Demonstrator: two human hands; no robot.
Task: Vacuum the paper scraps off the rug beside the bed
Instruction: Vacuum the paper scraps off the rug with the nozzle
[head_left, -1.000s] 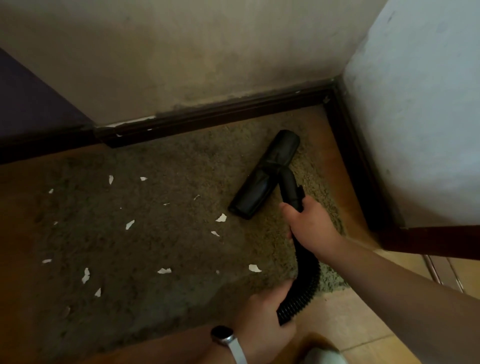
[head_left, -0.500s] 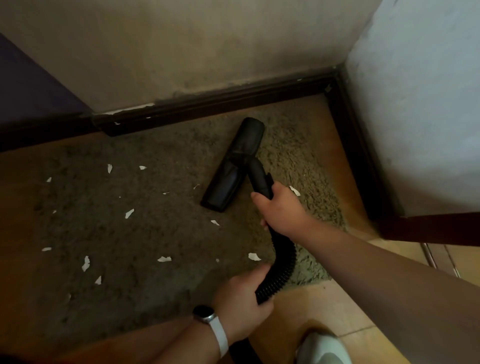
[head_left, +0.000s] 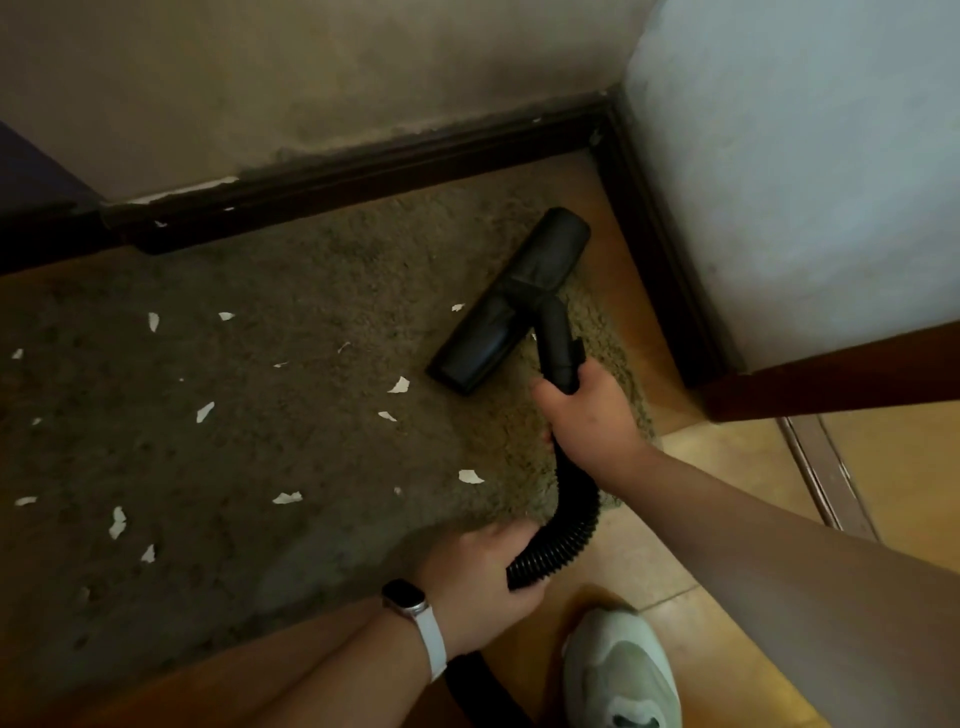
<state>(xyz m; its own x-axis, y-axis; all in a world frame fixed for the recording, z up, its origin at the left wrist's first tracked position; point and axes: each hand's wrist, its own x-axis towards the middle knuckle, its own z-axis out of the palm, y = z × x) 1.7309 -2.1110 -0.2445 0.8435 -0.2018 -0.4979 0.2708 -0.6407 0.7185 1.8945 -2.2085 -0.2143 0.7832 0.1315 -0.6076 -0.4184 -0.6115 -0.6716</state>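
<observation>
With both hands clenched, our right hand (head_left: 589, 415) and left hand (head_left: 480, 574) on the hose (head_left: 571, 530), we risk the nozzle (head_left: 511, 301) scattering nearby paper scraps (head_left: 399, 385).

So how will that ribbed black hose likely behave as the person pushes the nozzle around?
The hose probably flexes easily: it curves sharply between the left hand and right hand. Its ribs likely resist kinking and aid grip.
</observation>
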